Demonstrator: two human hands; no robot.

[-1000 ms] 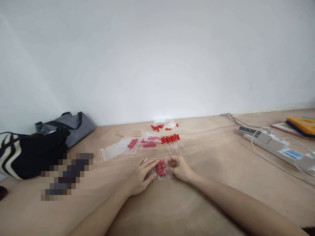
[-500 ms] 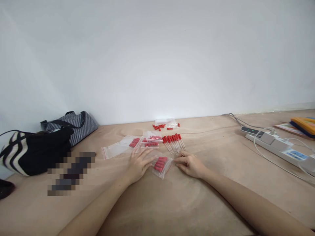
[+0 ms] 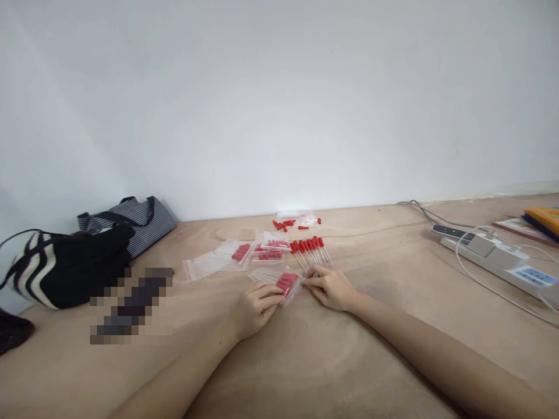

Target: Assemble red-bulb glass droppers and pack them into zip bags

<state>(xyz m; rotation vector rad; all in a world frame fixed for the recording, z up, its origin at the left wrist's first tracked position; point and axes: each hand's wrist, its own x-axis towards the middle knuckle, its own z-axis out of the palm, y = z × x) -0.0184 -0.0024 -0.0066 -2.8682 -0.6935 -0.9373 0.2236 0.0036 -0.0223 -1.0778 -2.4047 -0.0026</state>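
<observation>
Between my hands lies a clear zip bag (image 3: 266, 274) holding several droppers with red rubber bulbs (image 3: 286, 280). My left hand (image 3: 257, 307) is closed at the bag's near side, its fingertips gripping the plastic beside the bulbs. At the right edge of the bag, my right hand (image 3: 328, 288) has its thumb and fingers pinched together on the plastic. Just beyond the right hand, loose droppers (image 3: 308, 247) lie side by side, red bulbs pointing away from me. Filled zip bags (image 3: 236, 255) overlap on the table to the left of these.
Loose red bulbs (image 3: 286, 224) and another clear bag (image 3: 297, 216) lie near the wall. Dark and striped bags (image 3: 148, 224) stand at left, near a pixelated dark object (image 3: 131, 305). A power strip (image 3: 493, 259) with cables and a yellow item (image 3: 544, 216) are at right.
My left hand has drawn back toward me, from spread over the bag's left side to closed at its near side. The bag has turned slightly, and my right hand has shifted slightly left.
</observation>
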